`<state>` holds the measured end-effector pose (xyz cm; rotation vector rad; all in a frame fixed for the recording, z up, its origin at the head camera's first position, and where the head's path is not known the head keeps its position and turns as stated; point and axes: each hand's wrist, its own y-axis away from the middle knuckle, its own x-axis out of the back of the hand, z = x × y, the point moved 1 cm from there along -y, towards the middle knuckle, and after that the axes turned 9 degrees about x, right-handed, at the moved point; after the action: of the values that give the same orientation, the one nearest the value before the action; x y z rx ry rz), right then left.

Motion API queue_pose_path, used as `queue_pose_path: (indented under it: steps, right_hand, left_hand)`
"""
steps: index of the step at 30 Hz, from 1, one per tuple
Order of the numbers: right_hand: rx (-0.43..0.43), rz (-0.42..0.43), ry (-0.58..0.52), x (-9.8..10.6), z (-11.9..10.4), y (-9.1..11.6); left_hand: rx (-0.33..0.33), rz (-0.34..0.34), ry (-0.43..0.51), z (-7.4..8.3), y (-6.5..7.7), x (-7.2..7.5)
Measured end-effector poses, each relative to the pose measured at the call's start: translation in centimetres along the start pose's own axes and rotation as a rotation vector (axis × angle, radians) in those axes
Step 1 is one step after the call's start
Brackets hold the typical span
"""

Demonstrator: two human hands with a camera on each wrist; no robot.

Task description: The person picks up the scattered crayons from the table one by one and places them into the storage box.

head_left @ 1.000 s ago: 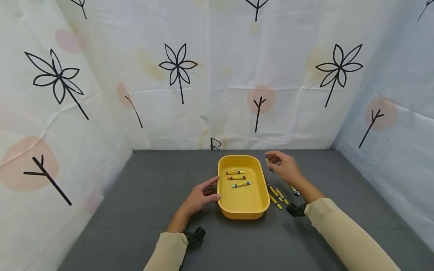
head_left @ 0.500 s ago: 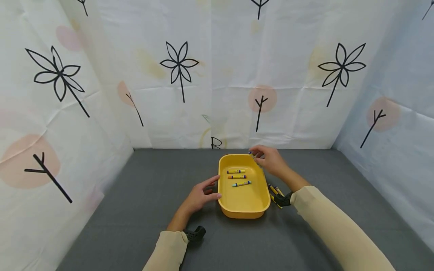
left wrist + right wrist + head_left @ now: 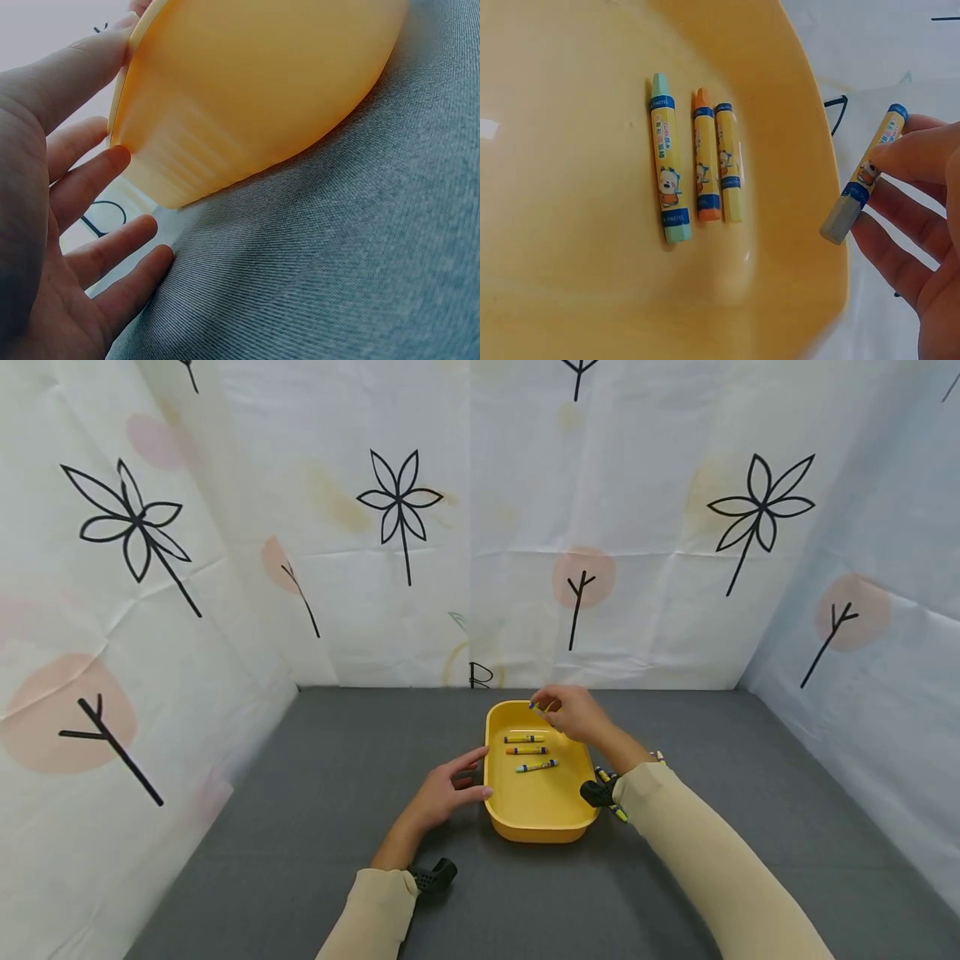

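- Above the far rim of the tray you have a grey-ended crayon (image 3: 864,176), tilted and clear of the tray floor, its yellow wrapper crossed by blue bands.
- Your right hand (image 3: 573,714) pinches that crayon between thumb and fingers, closed only as far as the crayon allows; its grey end sticks out below your thumb.
- Beneath it, your yellow tray (image 3: 543,800) sits on the table with its long sides running away from you.
- Three crayons lie across the tray's farther half, roughly side by side: the pale yellow crayon (image 3: 729,161) farthest from you, the orange crayon (image 3: 706,161) just beside it, and the pale green crayon (image 3: 669,154) nearest you, a little apart from the other two.
- Your left hand (image 3: 438,793) is loosely spread at the tray's left side, thumb and forefinger touching the wall near the rim, the other fingers relaxed; it grips nothing.
- Past the tray's right side, more crayons (image 3: 619,814) lie on the table, partly hidden by your right sleeve (image 3: 720,860), so you cannot count them from here.
- Each wrist wears a black wrist device (image 3: 437,877).
- Farther out, you face the grey table (image 3: 360,760) and a pale cloth backdrop (image 3: 495,485) printed with black line flowers and twigs.
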<state>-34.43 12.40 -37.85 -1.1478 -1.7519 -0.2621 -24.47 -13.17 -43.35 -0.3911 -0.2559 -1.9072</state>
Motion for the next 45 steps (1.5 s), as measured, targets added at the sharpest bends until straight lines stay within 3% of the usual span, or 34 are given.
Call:
queue_pose_path:
  steps: [10, 19, 22, 29, 40, 45]
  right_hand:
    - [-0.083, -0.069, 0.007, -1.6, 0.0, -0.8]
    - [-0.099, -0.110, 0.005, -2.2, 0.1, -0.9]
    - [-0.098, -0.094, -0.007, -2.2, 0.1, -0.7]
    - [-0.094, -0.045, -0.021, -1.4, 0.2, -0.1]
    - [-0.057, 0.069, -0.045, 1.2, 1.3, 1.2]
    - [-0.072, 0.091, -0.046, 2.5, 1.8, 2.1]
  left_hand:
    - [-0.015, -0.006, 0.002, 0.1, 0.1, -0.3]
    - [-0.013, -0.020, 0.007, 0.2, -0.1, -0.5]
    - [-0.009, -0.019, 0.000, 0.2, -0.1, -0.5]
    - [-0.015, 0.033, -0.010, -3.3, -1.8, -0.9]
    - [-0.012, -0.008, -0.020, -0.1, 0.0, 0.0]
    - [-0.002, 0.025, -0.022, -2.1, -1.1, -0.3]
